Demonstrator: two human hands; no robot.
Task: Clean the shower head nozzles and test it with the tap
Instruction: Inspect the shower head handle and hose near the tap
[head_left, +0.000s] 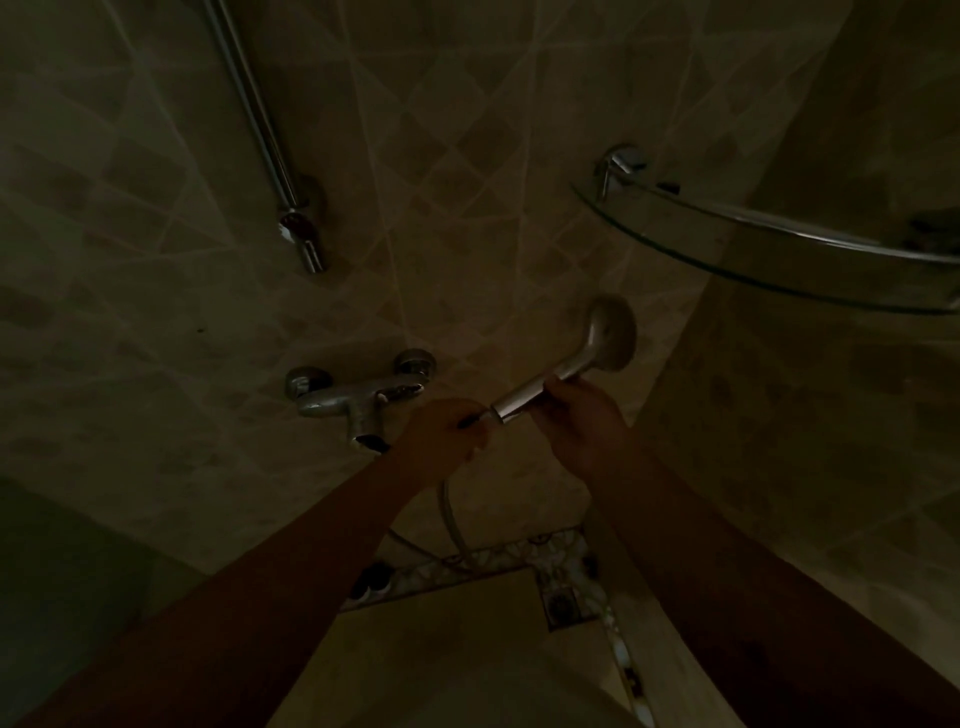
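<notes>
On the dim tiled wall, the rail (260, 130) hangs at upper left, with the tap (358, 402) below it. Just right of the tap, the left hand (441, 434) is curled closed at the hose (452, 514) end, pinching a small dark piece against the base of the handle. The right hand (576, 415) is wrapped around the shower head (582, 358) handle, its face turned away toward the wall. The glass shelf (779, 254) sits at upper right. In this poor light the hose joint could be cross-threaded or left loose and leak when tested; a wet handle could slip. No brand or writing is readable.
</notes>
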